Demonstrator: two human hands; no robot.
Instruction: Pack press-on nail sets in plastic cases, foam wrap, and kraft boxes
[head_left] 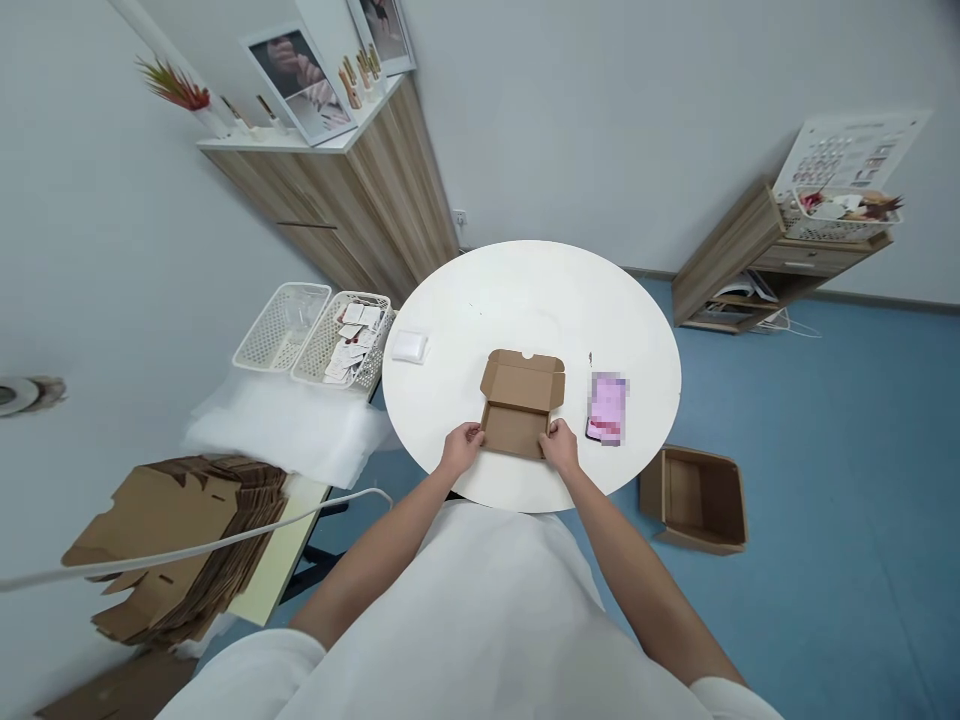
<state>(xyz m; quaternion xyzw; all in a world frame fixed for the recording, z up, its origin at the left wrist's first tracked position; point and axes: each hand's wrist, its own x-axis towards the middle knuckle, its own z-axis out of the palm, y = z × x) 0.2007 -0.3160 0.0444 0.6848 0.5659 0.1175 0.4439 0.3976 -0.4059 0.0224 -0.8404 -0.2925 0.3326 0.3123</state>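
A shallow brown cardboard box (515,440) rests on the white round table (525,285), its lid folded up and away from me with the side flaps spread. My left hand (463,447) pinches the box's near left corner. At the opposite near corner, my right hand (559,446) grips the right wall between thumb and fingers. The inside of the box shows bare cardboard. To the right of my right hand lies a phone (607,408), its screen pixelated. A small white packet (409,346) sits at the table's left side.
Left of the table are two white baskets, one holding paper cards (352,345), the other basket (281,325) next to it. Bubble wrap (289,425) and stacked flat cardboard (180,530) lie nearer me, crossed by a white cable (225,545). An open carton (697,500) stands on the floor at right.
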